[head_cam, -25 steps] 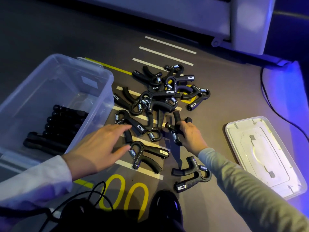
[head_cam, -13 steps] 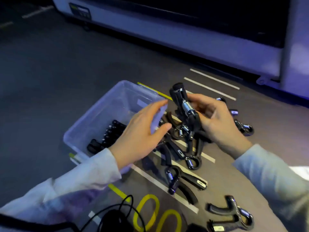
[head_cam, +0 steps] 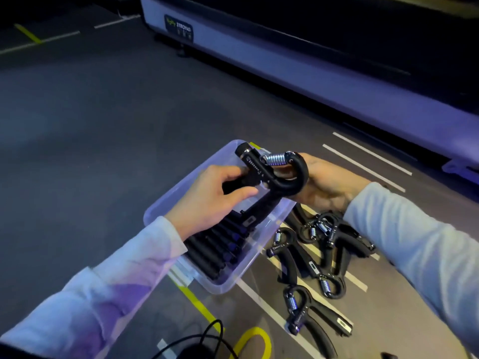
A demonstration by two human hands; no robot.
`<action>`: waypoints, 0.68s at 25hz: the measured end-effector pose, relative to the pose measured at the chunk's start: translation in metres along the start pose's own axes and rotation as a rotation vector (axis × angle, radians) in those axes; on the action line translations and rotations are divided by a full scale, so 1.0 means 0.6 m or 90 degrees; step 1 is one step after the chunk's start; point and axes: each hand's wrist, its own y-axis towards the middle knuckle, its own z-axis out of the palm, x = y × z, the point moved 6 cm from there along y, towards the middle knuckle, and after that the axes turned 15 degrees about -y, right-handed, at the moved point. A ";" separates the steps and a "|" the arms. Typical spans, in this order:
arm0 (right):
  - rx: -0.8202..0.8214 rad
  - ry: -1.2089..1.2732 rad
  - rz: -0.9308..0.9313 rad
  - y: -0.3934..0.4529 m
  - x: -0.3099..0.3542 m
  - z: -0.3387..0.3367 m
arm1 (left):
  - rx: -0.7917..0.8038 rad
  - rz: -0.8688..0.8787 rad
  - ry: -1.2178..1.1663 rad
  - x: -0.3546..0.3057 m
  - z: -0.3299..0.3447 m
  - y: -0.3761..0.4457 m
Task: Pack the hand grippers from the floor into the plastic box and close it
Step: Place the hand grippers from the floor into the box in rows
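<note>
A black hand gripper with a steel spring is held above the clear plastic box. My left hand grips its handles from the left. My right hand holds its curved end from the right. Several black grippers lie side by side inside the box. More grippers lie in a loose pile on the floor to the right of the box, partly hidden by my right sleeve. The box's lid is out of view.
A long white machine base runs along the far side. White and yellow lines mark the dark floor. A black cable loops at the bottom edge near me.
Both hands left the floor pile and lifted one gripper. It now sits over the box, turned flatter, with my left hand closed on its handles. The view swung left, off the lid.
</note>
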 end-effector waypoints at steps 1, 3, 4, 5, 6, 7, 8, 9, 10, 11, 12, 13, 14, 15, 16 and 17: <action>-0.002 0.010 0.018 0.008 -0.004 0.004 | -0.009 -0.014 -0.030 0.006 -0.007 -0.001; -0.022 0.053 0.049 0.026 -0.015 0.013 | -0.046 -0.045 -0.092 0.021 -0.018 -0.004; -0.043 0.086 0.060 0.035 -0.022 0.015 | -0.075 -0.057 -0.112 0.028 -0.021 -0.006; -0.068 0.123 0.060 0.043 -0.028 0.016 | -0.116 -0.070 -0.126 0.036 -0.026 -0.008; -0.095 0.165 0.046 0.050 -0.033 0.016 | -0.159 -0.085 -0.135 0.043 -0.030 -0.011; -0.123 0.195 0.025 0.056 -0.038 0.018 | -0.201 -0.100 -0.138 0.051 -0.034 -0.015; -0.151 0.200 0.007 0.060 -0.043 0.024 | -0.236 -0.108 -0.137 0.055 -0.036 -0.018; -0.184 0.154 -0.009 0.061 -0.050 0.030 | -0.266 -0.121 -0.133 0.058 -0.037 -0.022; -0.218 0.041 -0.013 0.062 -0.058 0.038 | -0.293 -0.137 -0.135 0.062 -0.035 -0.025; -0.254 -0.111 -0.011 0.060 -0.062 0.046 | -0.318 -0.155 -0.146 0.068 -0.033 -0.029; -0.274 -0.247 -0.016 0.059 -0.066 0.054 | -0.341 -0.174 -0.165 0.077 -0.031 -0.032; -0.277 -0.338 -0.024 0.059 -0.068 0.063 | -0.362 -0.191 -0.190 0.086 -0.030 -0.036; -0.266 -0.382 -0.023 0.057 -0.066 0.070 | -0.385 -0.210 -0.220 0.095 -0.029 -0.039; -0.247 -0.411 -0.013 0.056 -0.067 0.075 | -0.407 -0.229 -0.249 0.105 -0.027 -0.042; -0.228 -0.453 0.006 0.056 -0.070 0.076 | -0.424 -0.246 -0.275 0.112 -0.026 -0.044; -0.214 -0.515 0.020 0.056 -0.074 0.077 | -0.437 -0.265 -0.293 0.116 -0.022 -0.046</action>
